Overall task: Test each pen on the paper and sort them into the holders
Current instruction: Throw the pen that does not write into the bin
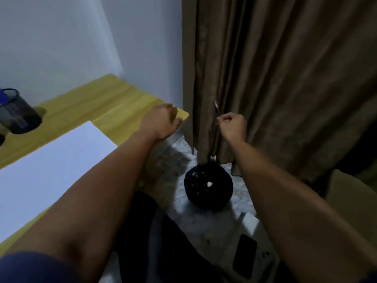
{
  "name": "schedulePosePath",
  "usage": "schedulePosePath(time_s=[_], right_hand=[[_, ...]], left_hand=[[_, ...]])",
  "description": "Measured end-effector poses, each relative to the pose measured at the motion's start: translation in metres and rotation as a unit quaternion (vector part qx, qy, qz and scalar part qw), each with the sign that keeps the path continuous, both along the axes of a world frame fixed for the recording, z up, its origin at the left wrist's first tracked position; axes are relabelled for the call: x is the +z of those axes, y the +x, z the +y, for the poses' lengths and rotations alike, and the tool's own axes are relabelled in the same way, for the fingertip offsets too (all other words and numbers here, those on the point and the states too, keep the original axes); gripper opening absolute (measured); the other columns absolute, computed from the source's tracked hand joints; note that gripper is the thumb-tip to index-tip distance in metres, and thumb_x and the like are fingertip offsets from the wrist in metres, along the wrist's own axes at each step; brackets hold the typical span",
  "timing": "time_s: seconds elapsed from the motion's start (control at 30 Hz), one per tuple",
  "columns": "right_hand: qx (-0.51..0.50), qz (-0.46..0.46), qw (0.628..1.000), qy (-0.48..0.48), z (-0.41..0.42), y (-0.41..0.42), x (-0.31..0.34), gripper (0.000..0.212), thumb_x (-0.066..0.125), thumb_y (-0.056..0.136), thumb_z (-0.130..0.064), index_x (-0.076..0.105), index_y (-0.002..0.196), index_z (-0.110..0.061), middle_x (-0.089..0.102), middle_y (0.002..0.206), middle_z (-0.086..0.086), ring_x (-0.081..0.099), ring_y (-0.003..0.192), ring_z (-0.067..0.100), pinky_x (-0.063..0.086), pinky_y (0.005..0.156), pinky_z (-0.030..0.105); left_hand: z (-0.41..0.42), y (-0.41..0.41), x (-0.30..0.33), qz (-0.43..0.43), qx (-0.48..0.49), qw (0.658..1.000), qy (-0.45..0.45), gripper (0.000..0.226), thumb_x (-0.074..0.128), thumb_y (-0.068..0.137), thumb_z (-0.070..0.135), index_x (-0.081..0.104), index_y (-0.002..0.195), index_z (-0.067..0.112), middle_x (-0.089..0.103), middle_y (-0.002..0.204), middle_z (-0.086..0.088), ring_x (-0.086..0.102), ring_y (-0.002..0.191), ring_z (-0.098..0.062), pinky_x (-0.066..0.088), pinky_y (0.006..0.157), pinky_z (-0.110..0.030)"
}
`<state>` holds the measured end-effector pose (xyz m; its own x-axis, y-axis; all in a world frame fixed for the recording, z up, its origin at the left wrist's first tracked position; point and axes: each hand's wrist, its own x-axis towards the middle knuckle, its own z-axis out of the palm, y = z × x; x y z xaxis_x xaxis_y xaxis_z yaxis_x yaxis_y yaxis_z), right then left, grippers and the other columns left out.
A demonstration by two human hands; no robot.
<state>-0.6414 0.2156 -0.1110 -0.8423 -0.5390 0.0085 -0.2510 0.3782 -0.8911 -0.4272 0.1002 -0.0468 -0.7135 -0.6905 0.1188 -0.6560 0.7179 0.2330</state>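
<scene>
My right hand [232, 125] grips a thin dark pen [216, 108], held off the table's right side, in front of the curtain and above a black bin. The pen's upper end sticks up from my fist; a dark streak below the hand may be its lower part. My left hand [161, 121] rests loosely curled on the far right corner of the yellow wooden table [98, 107], holding nothing. A white sheet of paper [44, 168] lies on the table to the left. A dark mesh pen holder [17, 113] stands at the far left edge with something blue in it.
A brown curtain [285, 78] hangs at the right. On the marbled floor below stands a black bin lined with a bag [208, 186]. A black phone [244, 256] lies near the bottom right, a beige box [350, 201] beside it.
</scene>
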Motion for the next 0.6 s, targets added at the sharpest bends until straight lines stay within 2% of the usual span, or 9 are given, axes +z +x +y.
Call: schedulePosePath(time_s=[0.03,0.07,0.17,0.23,0.27,0.3,0.37,0.43,0.6], right_hand=[[-0.006,-0.010,0.999,0.030,0.005,-0.007,-0.016,0.017,0.074,0.089,-0.029,0.074,0.073,-0.023,0.080,0.087,0.004,0.074,0.092,0.024,0.059,0.082,0.032],[-0.006,-0.020,0.998,0.058,0.012,-0.010,-0.031,0.022,0.076,0.089,-0.029,0.070,0.068,-0.024,0.080,0.087,0.004,0.073,0.092,0.024,0.058,0.082,0.031],[0.002,-0.053,0.991,0.126,0.027,-0.014,-0.076,0.036,0.079,0.088,-0.022,0.058,0.059,-0.019,0.065,0.069,0.002,0.064,0.080,0.026,0.050,0.075,0.031],[0.002,-0.066,0.986,0.154,0.031,-0.012,-0.099,0.043,0.080,0.085,-0.017,0.050,0.055,-0.019,0.051,0.059,-0.002,0.056,0.073,0.026,0.053,0.074,0.037],[0.002,-0.071,0.984,0.165,0.031,-0.010,-0.107,0.044,0.081,0.085,-0.017,0.049,0.055,-0.019,0.052,0.060,-0.001,0.057,0.074,0.027,0.054,0.074,0.038],[0.001,-0.068,0.982,0.174,0.029,-0.008,-0.113,0.042,0.083,0.085,-0.022,0.051,0.058,-0.019,0.057,0.066,0.003,0.062,0.079,0.029,0.054,0.076,0.039],[0.001,-0.049,0.979,0.200,0.026,-0.003,-0.115,0.029,0.084,0.088,-0.033,0.065,0.073,-0.016,0.074,0.090,0.014,0.071,0.096,0.034,0.056,0.081,0.040],[0.007,-0.038,0.977,0.211,0.023,0.000,-0.113,0.026,0.081,0.091,-0.036,0.077,0.094,-0.010,0.077,0.111,0.018,0.071,0.109,0.038,0.058,0.087,0.041],[0.020,-0.034,0.980,0.196,0.020,-0.004,-0.098,0.028,0.074,0.094,-0.036,0.079,0.108,-0.012,0.076,0.119,0.014,0.069,0.117,0.036,0.057,0.096,0.039]], left_hand=[[-0.002,-0.009,-0.006,-0.005,-0.004,1.000,-0.009,0.048,0.046,0.092,0.054,0.065,0.102,0.011,0.063,0.128,-0.014,0.057,0.119,-0.036,0.050,0.093,-0.043],[-0.003,-0.017,-0.012,-0.008,-0.005,1.000,-0.021,0.053,0.043,0.092,0.056,0.066,0.106,0.010,0.062,0.130,-0.014,0.056,0.121,-0.036,0.050,0.095,-0.045],[-0.005,-0.032,-0.023,-0.010,0.014,0.999,-0.037,0.061,0.038,0.095,0.059,0.060,0.133,0.017,0.051,0.150,-0.008,0.041,0.141,-0.032,0.035,0.112,-0.055],[-0.009,-0.036,-0.029,-0.009,0.027,0.999,-0.040,0.061,0.037,0.098,0.060,0.054,0.141,0.020,0.045,0.156,-0.005,0.031,0.148,-0.030,0.025,0.116,-0.058],[-0.011,-0.037,-0.031,-0.010,0.028,0.999,-0.045,0.062,0.036,0.099,0.060,0.052,0.144,0.020,0.043,0.157,-0.004,0.028,0.149,-0.029,0.022,0.117,-0.059],[-0.012,-0.038,-0.032,-0.011,0.027,0.998,-0.050,0.062,0.035,0.099,0.060,0.050,0.145,0.021,0.042,0.158,-0.004,0.027,0.150,-0.029,0.021,0.117,-0.059],[-0.013,-0.038,-0.036,-0.009,0.026,0.998,-0.056,0.063,0.033,0.100,0.060,0.048,0.147,0.021,0.041,0.158,-0.004,0.025,0.151,-0.029,0.020,0.118,-0.059],[-0.013,-0.038,-0.037,-0.009,0.026,0.998,-0.058,0.064,0.032,0.100,0.060,0.046,0.148,0.021,0.040,0.159,-0.003,0.025,0.151,-0.028,0.020,0.118,-0.059],[-0.013,-0.038,-0.039,-0.021,0.034,0.996,-0.074,0.071,0.025,0.098,0.064,0.046,0.147,0.016,0.039,0.158,-0.010,0.027,0.150,-0.029,0.023,0.117,-0.059]])
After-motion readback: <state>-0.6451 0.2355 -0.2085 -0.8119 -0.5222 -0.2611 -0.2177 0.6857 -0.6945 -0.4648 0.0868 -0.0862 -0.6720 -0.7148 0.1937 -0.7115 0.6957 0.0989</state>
